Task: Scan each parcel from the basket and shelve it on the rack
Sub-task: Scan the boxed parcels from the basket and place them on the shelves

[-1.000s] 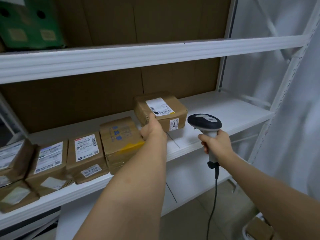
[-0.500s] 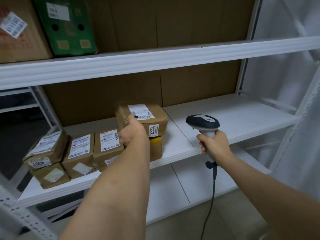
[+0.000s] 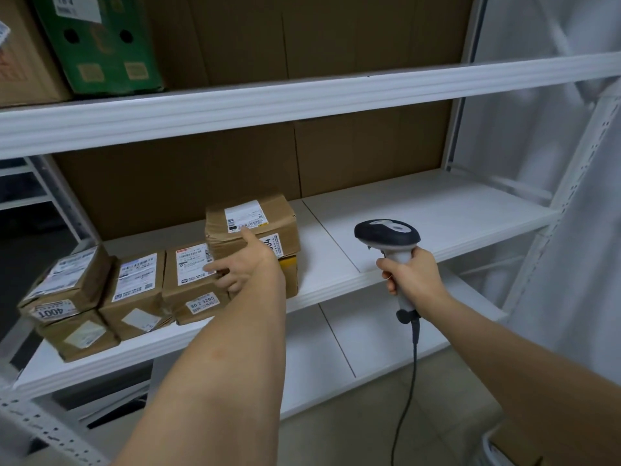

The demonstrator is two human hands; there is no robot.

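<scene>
At the bottom right corner, a basket (image 3: 494,447) holding a brown parcel is cut off by the frame edge. The right hand (image 3: 415,280) wraps its fingers around the handle of a corded barcode scanner (image 3: 391,243). The left hand (image 3: 250,264) is spread, fingers loose, thumb tip touching the top parcel (image 3: 252,227), which sits on a yellow-taped parcel (image 3: 289,274) on the rack (image 3: 420,230). Its side sticker is partly hidden, reading "004". Leftward, parcels read "80 2 3205" (image 3: 201,304) and, upside down, "4001" (image 3: 50,311). Above, a green carton (image 3: 97,45) shows "TB 4".
</scene>
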